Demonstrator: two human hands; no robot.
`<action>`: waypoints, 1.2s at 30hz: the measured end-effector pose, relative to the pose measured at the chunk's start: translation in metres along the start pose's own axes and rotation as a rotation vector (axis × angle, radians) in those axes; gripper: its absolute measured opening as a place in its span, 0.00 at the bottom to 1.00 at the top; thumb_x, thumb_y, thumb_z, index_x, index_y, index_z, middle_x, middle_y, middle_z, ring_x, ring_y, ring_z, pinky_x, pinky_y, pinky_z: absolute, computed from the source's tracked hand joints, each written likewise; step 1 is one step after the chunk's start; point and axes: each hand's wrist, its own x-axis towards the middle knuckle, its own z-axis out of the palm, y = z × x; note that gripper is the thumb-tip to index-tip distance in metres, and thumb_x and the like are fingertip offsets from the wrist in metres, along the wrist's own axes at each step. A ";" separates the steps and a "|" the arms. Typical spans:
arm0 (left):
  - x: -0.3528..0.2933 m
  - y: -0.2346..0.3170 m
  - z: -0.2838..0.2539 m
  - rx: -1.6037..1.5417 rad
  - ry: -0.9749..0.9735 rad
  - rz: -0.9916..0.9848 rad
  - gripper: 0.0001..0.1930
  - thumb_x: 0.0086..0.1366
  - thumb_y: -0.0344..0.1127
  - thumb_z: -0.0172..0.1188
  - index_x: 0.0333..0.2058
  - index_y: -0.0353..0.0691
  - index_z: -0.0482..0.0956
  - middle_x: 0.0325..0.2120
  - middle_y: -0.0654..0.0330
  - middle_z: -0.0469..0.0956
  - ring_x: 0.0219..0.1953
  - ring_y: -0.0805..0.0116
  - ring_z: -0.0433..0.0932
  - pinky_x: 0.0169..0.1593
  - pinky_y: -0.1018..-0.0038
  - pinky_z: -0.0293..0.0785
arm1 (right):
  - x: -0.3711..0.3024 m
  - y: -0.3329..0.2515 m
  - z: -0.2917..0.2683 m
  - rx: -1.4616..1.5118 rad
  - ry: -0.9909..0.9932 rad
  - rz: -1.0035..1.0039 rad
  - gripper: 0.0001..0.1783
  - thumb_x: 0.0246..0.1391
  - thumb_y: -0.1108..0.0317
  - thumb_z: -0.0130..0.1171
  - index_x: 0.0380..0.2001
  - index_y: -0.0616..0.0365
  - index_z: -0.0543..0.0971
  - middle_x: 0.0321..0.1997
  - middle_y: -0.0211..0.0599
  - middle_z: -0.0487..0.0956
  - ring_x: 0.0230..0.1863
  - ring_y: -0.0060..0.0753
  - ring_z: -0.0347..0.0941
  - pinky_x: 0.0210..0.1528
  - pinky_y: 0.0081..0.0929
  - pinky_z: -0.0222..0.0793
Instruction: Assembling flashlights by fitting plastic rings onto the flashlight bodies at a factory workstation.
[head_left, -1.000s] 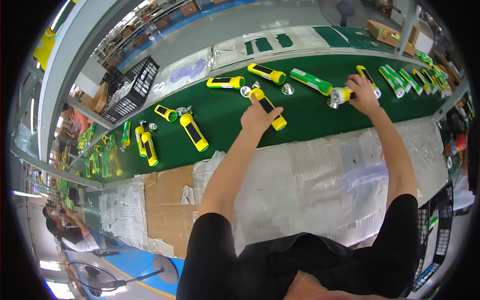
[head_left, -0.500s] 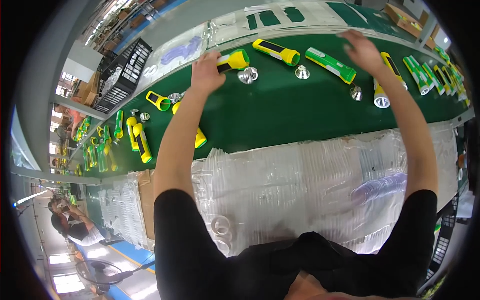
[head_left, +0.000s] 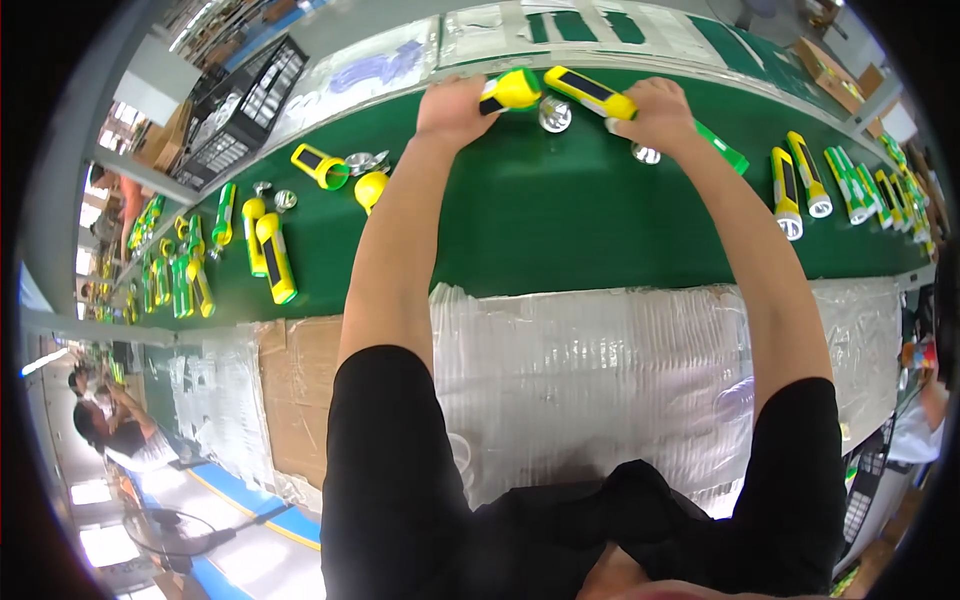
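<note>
On the green work surface [head_left: 560, 220], my left hand [head_left: 455, 112] is closed around the body of a yellow-and-green flashlight [head_left: 514, 90], its wide green-rimmed end pointing right. A shiny reflector [head_left: 555, 115] lies just beside that end. My right hand [head_left: 655, 112] has its fingers around the wide end of a second yellow flashlight [head_left: 585, 90] with a dark panel; the fingers cover that end. Below this hand a reflector [head_left: 645, 153] shows in part. A green flashlight [head_left: 722, 148] is partly hidden behind my right wrist.
More flashlights stand in rows at right [head_left: 850, 185] and lie at left [head_left: 275, 258]. An open-ended yellow flashlight [head_left: 320, 166] lies by loose reflectors [head_left: 365, 162]. Stacked clear plastic pieces [head_left: 590, 380] cover the near side. A black crate [head_left: 240, 115] stands far left.
My right hand has come leftward from above the green flashlight to the yellow one's wide end. My left hand still holds its flashlight. The whole view has shifted somewhat.
</note>
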 end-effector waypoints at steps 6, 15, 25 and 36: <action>-0.060 -0.010 -0.134 -0.207 0.222 -0.400 0.27 0.47 0.56 0.72 0.37 0.40 0.79 0.26 0.51 0.81 0.28 0.52 0.81 0.34 0.61 0.77 | -0.038 0.017 -0.029 0.145 0.075 0.037 0.31 0.48 0.49 0.65 0.50 0.58 0.78 0.41 0.40 0.80 0.45 0.40 0.76 0.51 0.37 0.70; -0.357 -0.087 -0.264 -1.072 -0.393 -1.100 0.26 0.48 0.36 0.75 0.46 0.39 0.77 0.36 0.63 0.80 0.38 0.73 0.79 0.44 0.73 0.75 | -0.078 -0.179 -0.089 0.965 -0.186 -0.882 0.30 0.46 0.67 0.69 0.55 0.55 0.74 0.53 0.41 0.73 0.56 0.42 0.68 0.60 0.34 0.64; -0.415 -0.070 -0.272 -0.829 -0.512 -1.029 0.49 0.47 0.36 0.77 0.66 0.37 0.59 0.58 0.55 0.70 0.60 0.64 0.69 0.63 0.68 0.62 | -0.121 -0.386 -0.076 0.652 -0.264 -1.354 0.30 0.38 0.74 0.64 0.51 0.50 0.77 0.58 0.37 0.73 0.63 0.42 0.64 0.65 0.40 0.60; -0.311 -0.142 -0.198 -0.162 -0.166 -0.806 0.39 0.60 0.57 0.64 0.61 0.36 0.65 0.40 0.42 0.81 0.43 0.53 0.82 0.48 0.65 0.76 | -0.066 -0.127 -0.025 0.358 0.325 -0.209 0.25 0.48 0.62 0.62 0.51 0.54 0.76 0.57 0.46 0.73 0.59 0.50 0.68 0.62 0.41 0.66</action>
